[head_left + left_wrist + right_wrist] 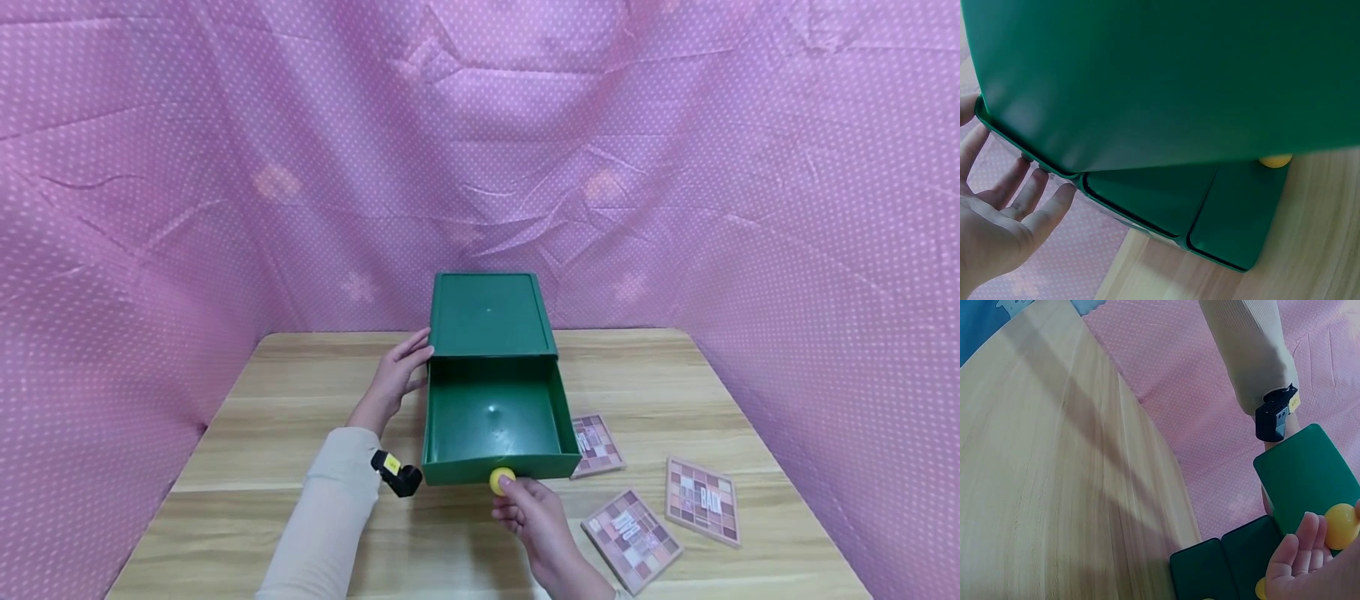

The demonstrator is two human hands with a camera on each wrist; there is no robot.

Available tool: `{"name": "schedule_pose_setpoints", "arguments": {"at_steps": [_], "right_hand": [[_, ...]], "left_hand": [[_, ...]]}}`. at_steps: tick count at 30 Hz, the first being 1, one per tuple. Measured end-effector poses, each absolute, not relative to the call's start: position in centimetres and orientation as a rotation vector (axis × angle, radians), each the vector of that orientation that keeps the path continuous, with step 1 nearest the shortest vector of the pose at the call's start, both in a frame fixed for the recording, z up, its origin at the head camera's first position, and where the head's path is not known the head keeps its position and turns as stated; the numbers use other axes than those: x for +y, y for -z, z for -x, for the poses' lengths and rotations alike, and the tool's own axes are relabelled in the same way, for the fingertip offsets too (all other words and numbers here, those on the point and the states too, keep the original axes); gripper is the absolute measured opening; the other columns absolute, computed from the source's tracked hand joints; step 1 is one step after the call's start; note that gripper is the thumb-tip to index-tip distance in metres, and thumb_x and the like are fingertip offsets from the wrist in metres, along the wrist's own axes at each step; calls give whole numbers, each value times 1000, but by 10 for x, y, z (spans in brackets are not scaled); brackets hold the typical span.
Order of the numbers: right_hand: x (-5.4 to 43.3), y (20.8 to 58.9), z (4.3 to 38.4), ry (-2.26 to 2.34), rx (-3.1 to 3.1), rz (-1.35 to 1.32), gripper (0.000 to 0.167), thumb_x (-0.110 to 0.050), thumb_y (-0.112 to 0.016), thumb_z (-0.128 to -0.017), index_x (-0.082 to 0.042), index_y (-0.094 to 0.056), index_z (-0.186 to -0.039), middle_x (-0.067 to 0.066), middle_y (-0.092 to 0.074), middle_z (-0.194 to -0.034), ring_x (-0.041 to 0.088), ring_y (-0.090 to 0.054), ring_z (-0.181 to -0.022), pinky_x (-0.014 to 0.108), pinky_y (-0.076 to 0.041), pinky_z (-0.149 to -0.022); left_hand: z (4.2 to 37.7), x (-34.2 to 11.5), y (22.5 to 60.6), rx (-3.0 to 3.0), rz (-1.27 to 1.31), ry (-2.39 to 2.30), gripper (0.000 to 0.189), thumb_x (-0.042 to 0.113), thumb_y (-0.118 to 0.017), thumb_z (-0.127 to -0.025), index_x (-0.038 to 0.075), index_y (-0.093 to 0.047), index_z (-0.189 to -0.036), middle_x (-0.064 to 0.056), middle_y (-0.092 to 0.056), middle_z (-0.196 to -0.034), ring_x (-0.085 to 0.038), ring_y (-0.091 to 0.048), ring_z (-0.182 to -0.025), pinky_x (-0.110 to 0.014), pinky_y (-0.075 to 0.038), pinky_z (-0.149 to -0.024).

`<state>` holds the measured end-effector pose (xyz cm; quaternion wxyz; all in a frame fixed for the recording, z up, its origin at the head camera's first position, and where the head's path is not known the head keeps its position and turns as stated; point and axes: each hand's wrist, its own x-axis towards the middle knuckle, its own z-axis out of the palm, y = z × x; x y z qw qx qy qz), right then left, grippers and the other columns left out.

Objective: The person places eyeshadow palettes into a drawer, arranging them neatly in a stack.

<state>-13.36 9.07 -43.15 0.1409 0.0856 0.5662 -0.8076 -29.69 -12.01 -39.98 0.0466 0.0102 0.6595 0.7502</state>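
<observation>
A green drawer cabinet (491,317) stands on the table, its top drawer (491,412) pulled out with a bare inside. My right hand (542,529) pinches the round yellow knob (498,478) on that drawer's front between thumb and fingers. Against the cabinet's left side, my left hand (392,377) rests with fingers spread and extended, fingertips at the front edge. In the left wrist view, two lower drawers, one of them the middle drawer (1141,194), sit closed beneath the open one. More yellow knobs show in the right wrist view.
Three eyeshadow palettes lie right of the cabinet: one palette (597,446) partly hidden by the drawer, another palette (632,542) nearer, a third palette (702,500) farther right. Pink dotted cloth (480,167) hangs around the wooden table (300,400).
</observation>
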Motion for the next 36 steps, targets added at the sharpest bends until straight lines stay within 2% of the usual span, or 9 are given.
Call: {"name": "schedule_pose_setpoints", "arguments": {"at_steps": [9, 15, 22, 25, 28, 32, 36], "right_hand": [[90, 432, 134, 2314, 1648, -254, 30, -25, -57, -82, 2, -51, -93, 4, -57, -75, 13, -55, -64, 26, -46, -67], [95, 437, 133, 2274, 1706, -207, 42, -32, -56, -83, 6, -50, -100, 7, -57, -81, 14, -55, -69, 28, -47, -70], [119, 452, 129, 2318, 1752, -148, 46, -26, -50, -87, 12, -41, -110, 7, -57, -83, 16, -56, -74, 31, -46, -75], [137, 468, 131, 2356, 1810, -119, 46, -27, -51, -87, 13, -43, -108, 9, -57, -84, 18, -56, -75, 35, -46, -75], [161, 503, 138, 2421, 1854, 10, 41, -25, -49, -88, 11, -46, -107, 11, -58, -86, 20, -57, -76, 37, -47, -73], [198, 557, 152, 2434, 1898, 21, 33, -24, -50, -88, 1, -50, -109, 10, -59, -92, 19, -58, -79, 32, -48, -73], [221, 562, 149, 2400, 1991, -2, 35, -19, -51, -87, 4, -47, -113, 16, -57, -98, 19, -57, -84, 29, -48, -73]], "left_hand": [[299, -120, 400, 2006, -8, -2298, 46, 22, -56, -85, 16, -42, -129, -7, -39, -129, -22, -38, -113, -47, -36, -87], [300, -122, 401, 2003, -26, -2303, 47, 22, -56, -84, 16, -42, -129, -6, -39, -129, -22, -38, -114, -47, -36, -87], [300, -120, 400, 1995, 6, -2305, 47, 21, -57, -84, 16, -43, -128, -7, -39, -129, -22, -38, -114, -46, -36, -88], [300, -119, 400, 1994, 4, -2300, 47, 21, -56, -85, 15, -42, -129, -7, -39, -129, -22, -37, -115, -47, -35, -88], [300, -119, 400, 1990, 5, -2299, 46, 21, -55, -85, 16, -42, -129, -7, -39, -129, -22, -37, -115, -47, -35, -88], [300, -119, 400, 1987, 11, -2300, 46, 21, -56, -85, 16, -42, -129, -7, -39, -129, -22, -36, -115, -47, -35, -88], [299, -119, 401, 1992, 7, -2298, 47, 22, -56, -85, 16, -42, -129, -7, -38, -129, -22, -36, -115, -46, -36, -88]]}}
